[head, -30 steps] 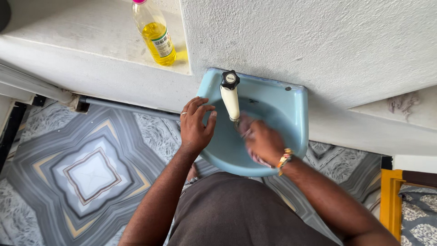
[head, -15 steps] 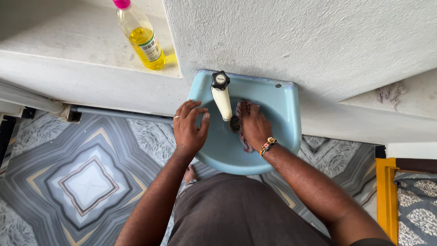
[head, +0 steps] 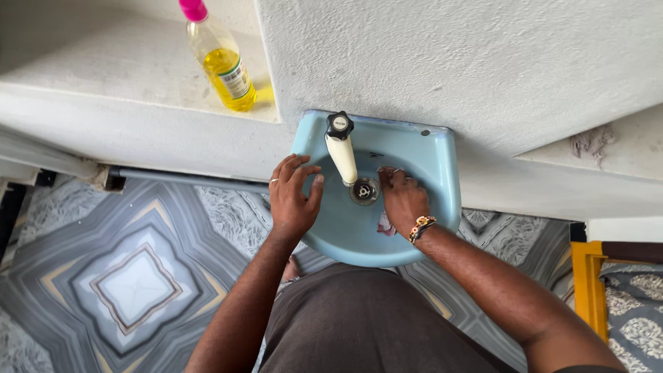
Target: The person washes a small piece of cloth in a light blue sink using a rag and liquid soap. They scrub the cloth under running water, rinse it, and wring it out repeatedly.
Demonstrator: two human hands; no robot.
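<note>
with our right hand point(head: 404, 200) pressing the pinkish cloth point(head: 385, 222) flat inside the blue basin point(head: 442, 181) beside the drain point(head: 364, 190), fingers together, and our left hand point(head: 293, 197) spread open on the rim, we judge the wet cloth could slip or snag on the drain.

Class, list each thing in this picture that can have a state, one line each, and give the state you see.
Tap: no water seen running.
Sink: drain uncovered, no standing water seen.
Cloth: pressed against the basin under the right hand.
Left hand: resting on the sink rim, holding nothing.
Bottle: upright, capped, partly full of yellow liquid.
</note>
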